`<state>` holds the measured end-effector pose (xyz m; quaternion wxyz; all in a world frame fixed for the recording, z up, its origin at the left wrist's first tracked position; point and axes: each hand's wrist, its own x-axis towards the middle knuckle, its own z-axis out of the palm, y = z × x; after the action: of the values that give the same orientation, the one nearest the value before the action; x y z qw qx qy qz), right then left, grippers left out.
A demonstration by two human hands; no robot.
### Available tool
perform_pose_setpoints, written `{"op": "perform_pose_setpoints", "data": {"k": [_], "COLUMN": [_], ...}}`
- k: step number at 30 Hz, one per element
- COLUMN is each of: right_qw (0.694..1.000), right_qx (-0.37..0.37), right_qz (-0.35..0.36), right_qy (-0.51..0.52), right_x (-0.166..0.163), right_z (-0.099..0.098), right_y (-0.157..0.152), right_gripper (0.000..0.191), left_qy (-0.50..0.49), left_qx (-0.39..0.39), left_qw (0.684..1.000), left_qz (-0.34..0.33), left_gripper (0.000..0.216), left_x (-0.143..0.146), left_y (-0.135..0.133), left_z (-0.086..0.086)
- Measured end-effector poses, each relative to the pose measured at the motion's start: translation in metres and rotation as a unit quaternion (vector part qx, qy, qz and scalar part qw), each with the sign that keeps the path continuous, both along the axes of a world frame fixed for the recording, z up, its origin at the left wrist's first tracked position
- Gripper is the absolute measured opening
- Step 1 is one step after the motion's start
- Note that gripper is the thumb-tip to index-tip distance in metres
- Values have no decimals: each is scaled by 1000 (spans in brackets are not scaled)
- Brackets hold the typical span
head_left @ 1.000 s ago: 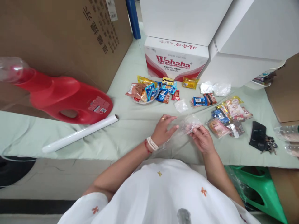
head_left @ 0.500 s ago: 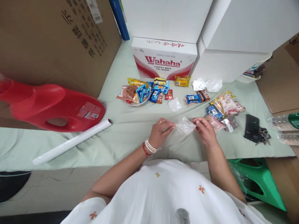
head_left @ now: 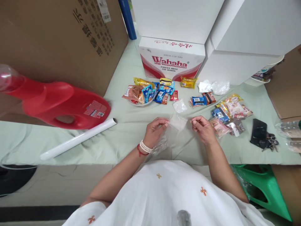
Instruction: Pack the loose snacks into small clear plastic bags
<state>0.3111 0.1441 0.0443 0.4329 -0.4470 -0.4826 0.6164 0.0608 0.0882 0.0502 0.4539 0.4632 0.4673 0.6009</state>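
My left hand [head_left: 154, 129] and my right hand [head_left: 202, 128] hover over the pale green cloth [head_left: 131, 125], each pinching one edge of a small clear plastic bag [head_left: 178, 121] stretched between them. The bag looks empty and crinkled. More clear plastic [head_left: 160, 145] hangs under my left wrist, which wears a white bead bracelet and a red thread. Just beyond the bag lies another small clear bag [head_left: 180, 106]. Snack packets [head_left: 225, 114] lie to the right of my right hand.
A plate of snack packets [head_left: 143, 93] and loose packets [head_left: 199, 100] sit before a Wahaha carton [head_left: 171, 62]. A red jug [head_left: 58, 102] and white roll [head_left: 77, 138] lie left. A black wallet with keys [head_left: 261, 134], bottles [head_left: 289, 128] and a green stool [head_left: 261, 185] are right.
The snack packet that was in the plastic a second ago is gone from my hands. My hands have drawn apart, spreading the small clear bag flat between them.
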Motion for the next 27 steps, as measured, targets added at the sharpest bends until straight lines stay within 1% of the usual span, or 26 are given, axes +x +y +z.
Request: {"op": "perform_pose_setpoints", "data": {"k": [2,4,5,6,8,9,13,15,16,17,20,21,22,23,24,25,27], "right_qw": [999,996,993,991,991,993,998,998,998,998,990,984,978,974,972,973,979], "right_qx": [20,53,73,90,101,94,47,48,52,56,86,103,119,131,137,135,119], "right_qz": [30,73,90,98,85,69,3,-12,-7,10,109,143,169,185,191,188,161], "right_qy": [-9,-11,-11,-11,-13,-16,-28,-26,-25,-23,-17,-15,-14,-14,-14,-16,-35], "right_x": [-5,-15,-21,-26,-33,-34,-23,-17,-16,-17,-26,-30,-34,-36,-38,-38,-34], "right_z": [6,11,12,13,12,11,9,11,13,15,23,25,26,27,27,27,26], "right_y": [-1,-2,-2,-1,1,2,5,6,7,7,10,11,12,14,15,17,20], "right_gripper": [26,38,38,35,27,27,26,24,24,26,52,51,42,31,24,24,30], "left_qy": [-8,-4,0,4,11,12,12,18,20,20,17,16,16,14,11,7,2], "left_qx": [2,9,12,14,14,13,10,12,14,17,17,16,14,14,14,13,1], "left_qw": [1000,999,999,998,999,999,999,999,999,999,1000,999,999,999,999,1000,1000], "left_qz": [-14,-38,-48,-53,-44,-30,28,42,41,34,-13,-26,-33,-33,-26,-15,6], "left_gripper": [10,10,11,11,10,10,9,9,9,10,11,11,11,11,11,13,16], "left_x": [3,8,11,12,12,10,-3,-7,-7,-7,0,1,3,3,2,0,-6], "left_y": [1,2,3,3,4,4,4,4,4,3,3,3,3,3,3,3,5], "left_z": [-1,-1,-1,0,1,1,-1,-2,-2,-2,3,5,6,7,7,6,4]}}
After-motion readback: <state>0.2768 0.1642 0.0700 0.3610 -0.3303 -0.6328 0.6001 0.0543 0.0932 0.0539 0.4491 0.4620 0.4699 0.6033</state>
